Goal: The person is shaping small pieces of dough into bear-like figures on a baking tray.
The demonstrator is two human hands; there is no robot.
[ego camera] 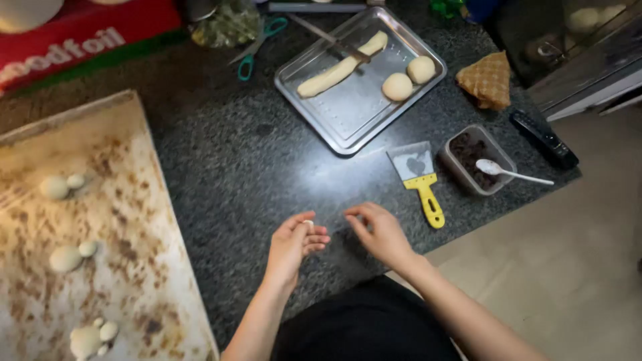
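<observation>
My left hand point(294, 242) hovers over the dark granite counter point(241, 160) with its fingers curled around a small white piece of dough point(308, 223) at the fingertips. Just to the right, my right hand point(378, 232) is beside it, thumb and forefinger pinched together; I cannot see anything in it. On the stained baking tray point(134, 220) at the left lie three shaped dough figures point(63, 186) point(72, 255) point(91, 337), each a larger ball with smaller bits attached.
A metal tray point(348, 113) at the back holds a long dough roll point(341, 67), a knife and two dough balls point(397, 86). A yellow-handled scraper point(421, 180), a tub of dark filling with a white spoon point(476, 160), scissors point(257, 41), a folded cloth point(487, 80) and a black remote point(543, 139) lie around.
</observation>
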